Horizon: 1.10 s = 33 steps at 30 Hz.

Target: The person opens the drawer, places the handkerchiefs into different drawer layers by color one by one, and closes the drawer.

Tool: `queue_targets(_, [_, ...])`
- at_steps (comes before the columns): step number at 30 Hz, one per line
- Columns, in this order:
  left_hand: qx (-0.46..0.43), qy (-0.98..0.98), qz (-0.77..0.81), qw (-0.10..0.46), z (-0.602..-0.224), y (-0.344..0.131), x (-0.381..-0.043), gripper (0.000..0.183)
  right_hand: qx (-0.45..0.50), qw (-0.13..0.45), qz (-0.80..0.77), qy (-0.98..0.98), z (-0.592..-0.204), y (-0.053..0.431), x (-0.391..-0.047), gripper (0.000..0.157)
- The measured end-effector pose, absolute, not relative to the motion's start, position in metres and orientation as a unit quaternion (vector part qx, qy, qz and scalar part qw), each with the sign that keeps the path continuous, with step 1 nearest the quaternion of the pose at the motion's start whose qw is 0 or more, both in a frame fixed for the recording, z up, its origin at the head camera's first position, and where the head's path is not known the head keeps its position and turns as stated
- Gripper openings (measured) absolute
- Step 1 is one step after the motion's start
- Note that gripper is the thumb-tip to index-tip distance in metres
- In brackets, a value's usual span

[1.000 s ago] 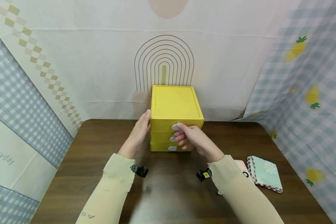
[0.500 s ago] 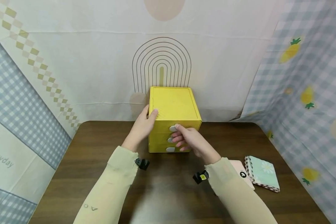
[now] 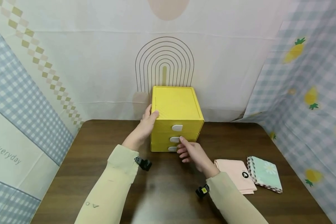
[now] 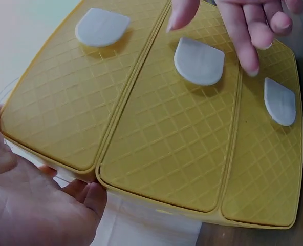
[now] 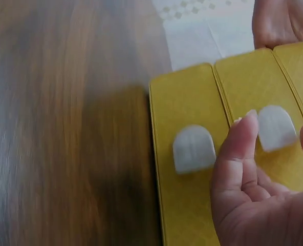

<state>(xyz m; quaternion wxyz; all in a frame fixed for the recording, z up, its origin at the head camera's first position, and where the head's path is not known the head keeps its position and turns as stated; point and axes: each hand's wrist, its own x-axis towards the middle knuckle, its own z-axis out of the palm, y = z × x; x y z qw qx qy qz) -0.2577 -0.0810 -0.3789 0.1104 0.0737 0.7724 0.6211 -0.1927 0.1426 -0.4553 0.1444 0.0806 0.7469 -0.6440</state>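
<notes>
A yellow drawer box (image 3: 177, 104) with three closed drawers stands at the back of the table, a white tab handle on each front. My left hand (image 3: 142, 127) holds its left side, thumb over the top edge and fingers along the side wall. In the left wrist view, those fingertips (image 4: 92, 197) bend round the box's edge. My right hand (image 3: 194, 153) is in front of the middle drawer's handle (image 4: 199, 61), thumb and fingers spread apart on either side of it. The top handle (image 3: 177, 128) and the bottom handle (image 5: 194, 148) are untouched.
To the right on the brown table (image 3: 168, 193) lie a folded pink cloth (image 3: 235, 174) and a folded mint cloth (image 3: 265, 172) with a checked edge. A patterned curtain (image 3: 106, 68) hangs right behind the box.
My right hand has let go of the top handle and moved down to the middle one. My left thumb has come onto the box's top edge. The drawers remain closed.
</notes>
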Motion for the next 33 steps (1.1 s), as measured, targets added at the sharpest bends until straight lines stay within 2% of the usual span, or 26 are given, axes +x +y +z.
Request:
queue_targets(6, [0.091,0.728,0.668,0.125,-0.381,-0.083,-0.257,0.073,0.100,0.189,-0.712,0.669,-0.453,0.132,-0.198,0.073])
queue_targets(16, [0.054,0.717,0.695,0.016,-0.388,-0.081,-0.250,0.065,0.124,0.163,-0.734,0.647,-0.454,0.125,-0.202,0.060])
queue_targets(27, [0.118,0.702,0.702,-0.013,-0.396,-0.092,-0.247,0.059,0.130,0.142,-0.731,0.654,-0.456,0.119,-0.202,0.054])
queue_targets(33, [0.117,0.693,0.711,0.000,-0.389,-0.091,-0.242,0.057,0.129,0.122,-0.737,0.653,-0.456,0.115,-0.200,0.050])
